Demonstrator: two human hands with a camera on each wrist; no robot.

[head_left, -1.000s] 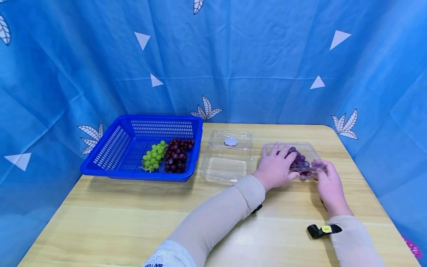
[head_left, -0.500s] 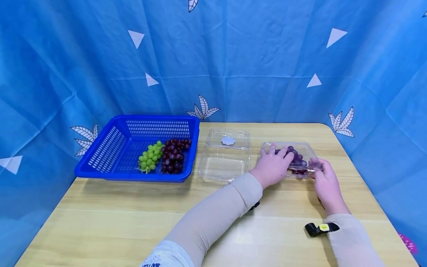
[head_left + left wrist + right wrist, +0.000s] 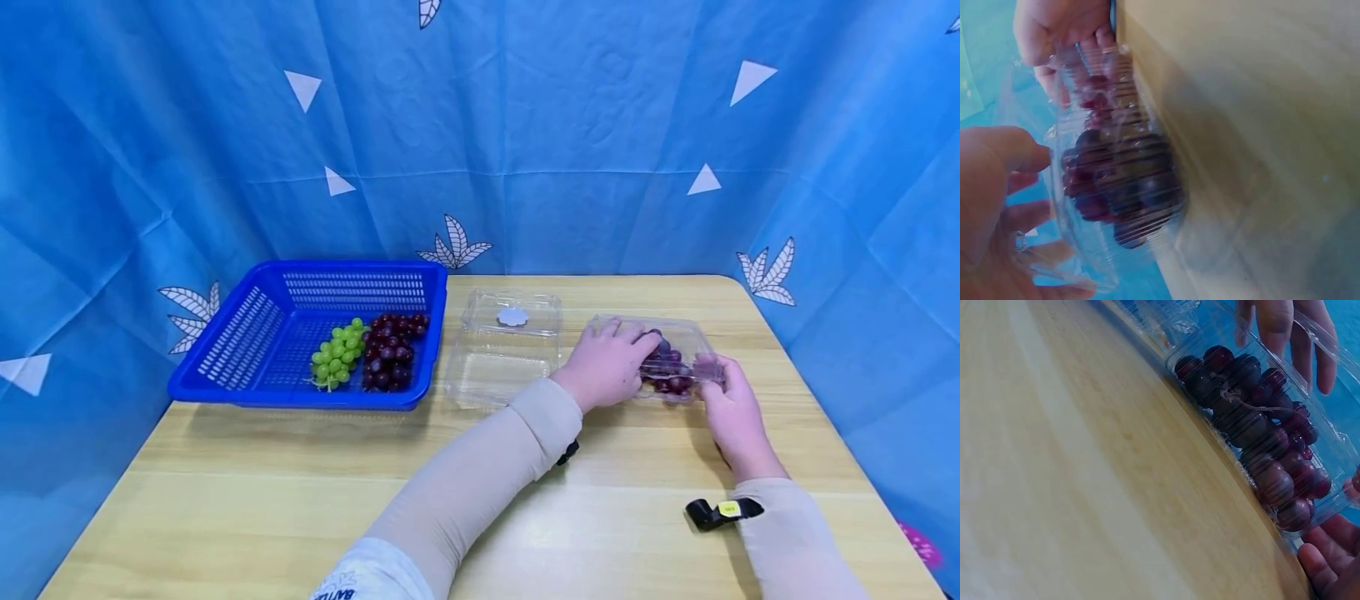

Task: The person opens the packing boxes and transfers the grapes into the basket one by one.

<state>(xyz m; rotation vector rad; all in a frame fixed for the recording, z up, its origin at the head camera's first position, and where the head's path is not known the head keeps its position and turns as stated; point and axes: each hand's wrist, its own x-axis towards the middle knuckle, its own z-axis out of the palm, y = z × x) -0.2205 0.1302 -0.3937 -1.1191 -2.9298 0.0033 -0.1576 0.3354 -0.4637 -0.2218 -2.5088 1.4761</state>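
A clear plastic clamshell box (image 3: 693, 335) sits at the right of the table with a bunch of dark purple grapes (image 3: 1266, 425) inside. My left hand (image 3: 606, 367) rests across the left part of its lid, fingers stretched out, and covers some of the grapes. In the left wrist view the thumb (image 3: 1025, 153) lies right at the box's rim. My right hand (image 3: 735, 417) holds the box's front right corner, its thumb in front and its fingers over the side. The right wrist view shows fingertips of the right hand (image 3: 1329, 556) against the box's end.
Left of the hands an unfilled clear clamshell box (image 3: 504, 371) lies with its lid folded back, a white label (image 3: 513, 317) on it. Farther left, a blue plastic basket (image 3: 225, 392) holds green grapes (image 3: 337, 354) and dark red grapes (image 3: 390, 354). A blue curtain (image 3: 525, 125) hangs behind the table.
My left hand has slid slightly left over the lid, and its fingers have drawn back a little. The right hand stays at the box's corner. The head view has shifted slightly.
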